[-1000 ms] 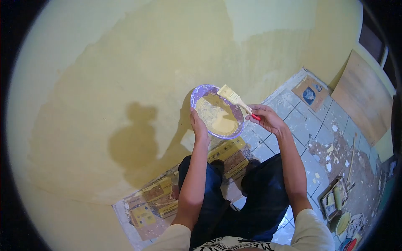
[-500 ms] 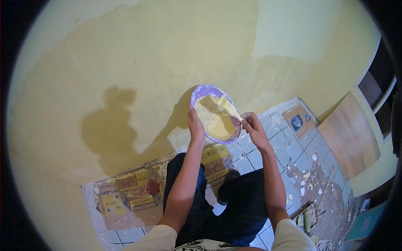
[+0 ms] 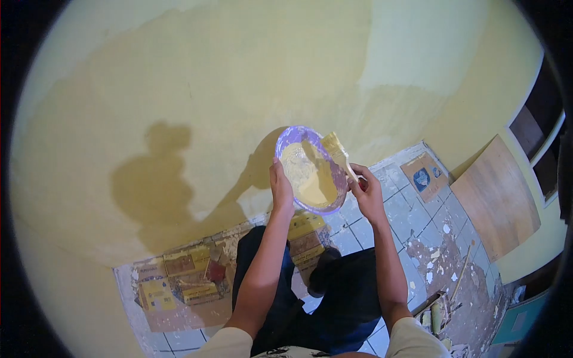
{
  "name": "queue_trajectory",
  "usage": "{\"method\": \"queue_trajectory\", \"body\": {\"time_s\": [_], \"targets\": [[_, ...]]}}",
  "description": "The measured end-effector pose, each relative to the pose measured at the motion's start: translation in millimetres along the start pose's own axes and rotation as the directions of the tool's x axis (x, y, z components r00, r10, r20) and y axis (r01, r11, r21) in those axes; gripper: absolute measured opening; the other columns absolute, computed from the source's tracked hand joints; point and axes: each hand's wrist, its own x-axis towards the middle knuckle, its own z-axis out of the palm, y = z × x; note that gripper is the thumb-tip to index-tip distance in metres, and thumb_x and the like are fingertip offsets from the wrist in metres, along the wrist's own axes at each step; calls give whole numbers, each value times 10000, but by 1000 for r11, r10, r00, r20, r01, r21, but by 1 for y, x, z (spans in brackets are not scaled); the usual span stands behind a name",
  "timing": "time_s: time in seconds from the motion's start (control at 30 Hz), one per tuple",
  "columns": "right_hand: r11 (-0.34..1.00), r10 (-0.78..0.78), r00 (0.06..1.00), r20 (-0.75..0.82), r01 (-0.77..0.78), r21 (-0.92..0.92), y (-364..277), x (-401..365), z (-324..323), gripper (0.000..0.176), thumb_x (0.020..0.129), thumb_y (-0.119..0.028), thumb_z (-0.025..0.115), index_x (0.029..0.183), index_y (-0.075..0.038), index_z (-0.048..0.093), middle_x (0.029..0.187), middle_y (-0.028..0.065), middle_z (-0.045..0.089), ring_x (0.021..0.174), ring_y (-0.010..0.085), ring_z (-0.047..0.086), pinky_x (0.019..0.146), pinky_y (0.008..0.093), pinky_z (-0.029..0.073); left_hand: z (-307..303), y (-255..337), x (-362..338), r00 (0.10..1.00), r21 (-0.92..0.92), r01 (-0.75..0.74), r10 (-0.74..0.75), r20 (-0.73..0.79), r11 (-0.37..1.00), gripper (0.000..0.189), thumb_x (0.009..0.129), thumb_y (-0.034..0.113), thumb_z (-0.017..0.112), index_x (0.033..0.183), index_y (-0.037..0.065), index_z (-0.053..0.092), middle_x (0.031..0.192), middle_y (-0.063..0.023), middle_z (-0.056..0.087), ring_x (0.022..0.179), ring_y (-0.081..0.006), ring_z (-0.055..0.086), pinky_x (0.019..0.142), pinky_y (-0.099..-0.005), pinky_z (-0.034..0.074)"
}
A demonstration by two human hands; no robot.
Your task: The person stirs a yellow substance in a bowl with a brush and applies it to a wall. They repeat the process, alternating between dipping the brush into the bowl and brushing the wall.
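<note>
A purple bowl [image 3: 287,136] with pale yellow paint inside is tilted in front of the wall. My left hand [image 3: 282,186] grips its left rim, fingers mostly behind it. At the bowl's right side, my right hand [image 3: 366,192] is closed on the handle of a paintbrush [image 3: 336,150]. The brush's yellow-coated bristles point up and left, over the bowl's upper right rim.
A yellow wall [image 3: 209,77] with darker and paler patches rises ahead. Flattened cardboard [image 3: 188,292] lies along its foot. A wooden board [image 3: 498,200] leans at the right. Debris and a roller [image 3: 437,316] lie on the tiled floor [image 3: 406,209] at lower right.
The brush has moved right and turned more upright, from over the paint to the bowl's right rim. The bowl sits slightly lower and further right in view.
</note>
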Motion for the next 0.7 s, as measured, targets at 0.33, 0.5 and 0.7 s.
{"method": "queue_trajectory", "body": {"time_s": [0.33,0.5,0.7], "targets": [[954,-211,964,-163,167,-247,-64,160,-92,437,995,-85,577,1432,-92,590,857,66,693,708,84,582,661,264,504,9,1,3,998,75,56,-57,15,996,667,1087,553,350,1382,-29,493,1357,-164,564,1255,-235,540,1094,-367,399],[814,-289,936,-201,130,-566,-124,237,-124,456,973,-96,629,1415,-204,621,827,66,680,670,110,547,676,302,513,5,-8,8,998,25,37,-39,53,999,670,1090,548,347,1400,-31,480,1369,-169,557,1273,-240,532,1098,-367,396],[757,-335,912,-236,111,-644,-169,266,-147,459,957,-98,632,1382,-274,644,769,113,634,643,162,513,671,330,493,-3,-22,14,994,-14,-48,49,101,999,660,1097,527,339,1433,-30,454,1407,-176,534,1300,-253,521,1115,-371,382]]}}
